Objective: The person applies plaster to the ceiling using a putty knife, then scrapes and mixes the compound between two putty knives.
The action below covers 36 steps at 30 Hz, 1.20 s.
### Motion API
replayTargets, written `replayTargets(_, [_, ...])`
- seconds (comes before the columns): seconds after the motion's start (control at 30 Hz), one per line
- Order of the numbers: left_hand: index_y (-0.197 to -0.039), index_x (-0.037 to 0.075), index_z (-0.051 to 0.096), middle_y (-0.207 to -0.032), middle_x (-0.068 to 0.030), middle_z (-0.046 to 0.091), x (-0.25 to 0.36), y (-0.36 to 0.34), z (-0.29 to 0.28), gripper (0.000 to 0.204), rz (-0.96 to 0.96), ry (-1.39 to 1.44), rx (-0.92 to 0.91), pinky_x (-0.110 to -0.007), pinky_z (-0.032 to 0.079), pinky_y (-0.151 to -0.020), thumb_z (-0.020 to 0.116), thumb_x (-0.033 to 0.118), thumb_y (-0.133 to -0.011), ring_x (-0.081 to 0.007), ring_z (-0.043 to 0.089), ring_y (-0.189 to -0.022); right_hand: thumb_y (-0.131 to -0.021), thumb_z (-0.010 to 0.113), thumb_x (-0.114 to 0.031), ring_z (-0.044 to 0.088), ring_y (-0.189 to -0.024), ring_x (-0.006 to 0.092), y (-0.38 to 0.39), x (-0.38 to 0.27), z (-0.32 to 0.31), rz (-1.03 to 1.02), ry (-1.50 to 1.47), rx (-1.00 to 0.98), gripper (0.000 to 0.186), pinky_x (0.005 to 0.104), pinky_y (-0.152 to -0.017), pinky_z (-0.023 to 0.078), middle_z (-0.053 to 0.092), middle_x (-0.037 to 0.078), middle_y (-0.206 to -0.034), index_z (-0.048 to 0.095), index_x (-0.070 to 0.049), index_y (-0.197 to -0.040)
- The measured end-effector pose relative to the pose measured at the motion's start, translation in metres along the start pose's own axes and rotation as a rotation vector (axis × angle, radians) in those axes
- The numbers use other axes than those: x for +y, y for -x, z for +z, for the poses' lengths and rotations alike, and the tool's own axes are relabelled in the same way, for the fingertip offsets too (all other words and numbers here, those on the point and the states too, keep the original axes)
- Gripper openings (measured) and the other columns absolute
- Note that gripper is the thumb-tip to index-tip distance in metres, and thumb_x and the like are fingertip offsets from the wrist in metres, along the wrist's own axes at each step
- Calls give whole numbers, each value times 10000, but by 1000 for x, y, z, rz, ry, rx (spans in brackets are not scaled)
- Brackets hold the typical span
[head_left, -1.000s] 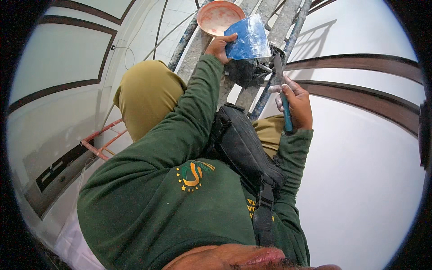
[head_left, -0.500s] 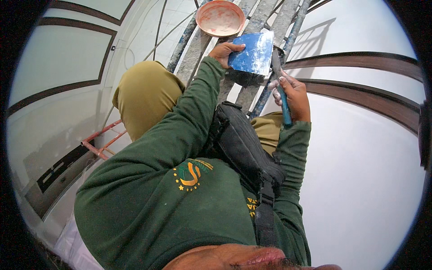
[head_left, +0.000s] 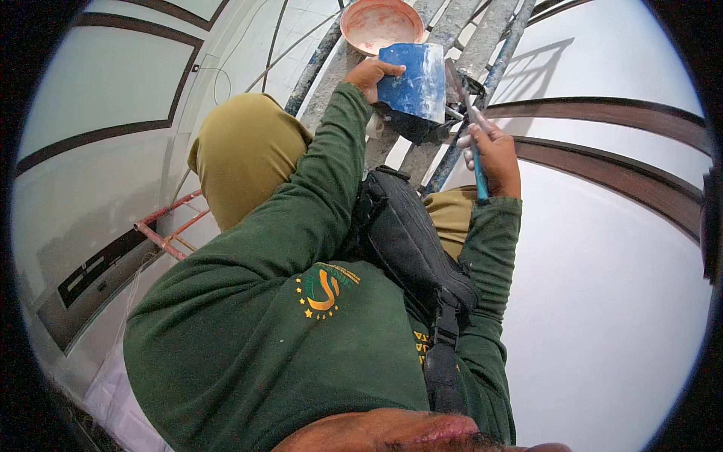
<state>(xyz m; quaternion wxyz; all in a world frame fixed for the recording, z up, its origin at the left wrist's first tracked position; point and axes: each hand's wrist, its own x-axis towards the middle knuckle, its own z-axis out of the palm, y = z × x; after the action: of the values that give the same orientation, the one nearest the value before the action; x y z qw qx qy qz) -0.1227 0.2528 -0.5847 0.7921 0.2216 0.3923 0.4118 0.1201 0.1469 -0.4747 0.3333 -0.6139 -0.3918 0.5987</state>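
Note:
My left hand (head_left: 365,77) grips the left side of a flat blue spreader (head_left: 413,87) smeared with whitish material. At its right edge is the metal blade of a putty knife (head_left: 480,177), whose teal handle sits in my right hand (head_left: 493,158); white residue coats some of those fingers. Whether blade and spreader touch is unclear. A crumpled black object (head_left: 422,129) lies on the scaffold boards beneath them, partly hidden by the spreader. An orange bowl (head_left: 361,22) with pale residue stands just beyond, on the boards.
The stained scaffold boards (head_left: 384,154) run away from me between blue tubes. A red metal frame (head_left: 181,211) is low at left. A black pouch (head_left: 407,241) hangs across my body beside my bent, khaki-clad legs. White walls with brown trim (head_left: 602,113) flank both sides.
The spreader dipped, then rose again with my left hand to just below the bowl. My right hand shifted slightly upward from a second ago, and the knife blade now tilts more toward the left.

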Motion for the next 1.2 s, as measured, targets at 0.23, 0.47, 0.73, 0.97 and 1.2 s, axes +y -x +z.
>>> replayTargets(0.23, [-1081, 4, 532, -939, -99, 624, 5, 0, 2, 332, 20, 55, -79, -417, 522, -767, 639, 36, -768, -218, 626, -804, -797, 587, -188, 609, -600, 210, -19, 29, 19, -437, 801, 60, 399, 320, -624, 495, 644, 188, -779, 576, -22, -1160])
replayTargets(0.47, [-1113, -11, 518, -1047, -140, 590, 17, 10, 11, 427, -4, -122, -106, -459, 451, -871, 685, 60, -726, -257, 579, -941, -854, 538, -169, 492, -488, 78, -49, 6, 18, -129, 227, 209, 437, 227, -417, 393, 595, 58, -667, 489, -5, -1256])
replayTargets(0.73, [-1099, -19, 540, -1028, -157, 586, 3, -36, -49, 404, 224, -308, 243, -447, 451, -828, 677, 68, -729, -266, 573, -941, -759, 622, -229, 654, -690, 224, -69, 33, 5, -253, 787, 247, 436, 334, -658, 494, 656, 184, -817, 584, 83, -1061])
replayTargets(0.97, [-876, -43, 637, -839, -103, 636, 25, -18, -6, 293, 362, -485, 124, -397, 490, -634, 729, 151, -676, -219, 608, -693, -658, 628, -226, 601, -860, 411, -54, 9, 12, -306, 928, 263, 359, 435, -770, 470, 612, 288, -880, 627, 66, -867])
replayTargets(1.2, [-951, -48, 643, -974, -174, 638, -17, -42, 48, 422, -115, -1052, -269, -372, 489, -757, 731, 223, -641, -263, 632, -846, -631, 663, -231, 602, -884, 416, -66, 24, -43, -19, 888, 495, 378, 437, -789, 475, 616, 288, -885, 645, 50, -882])
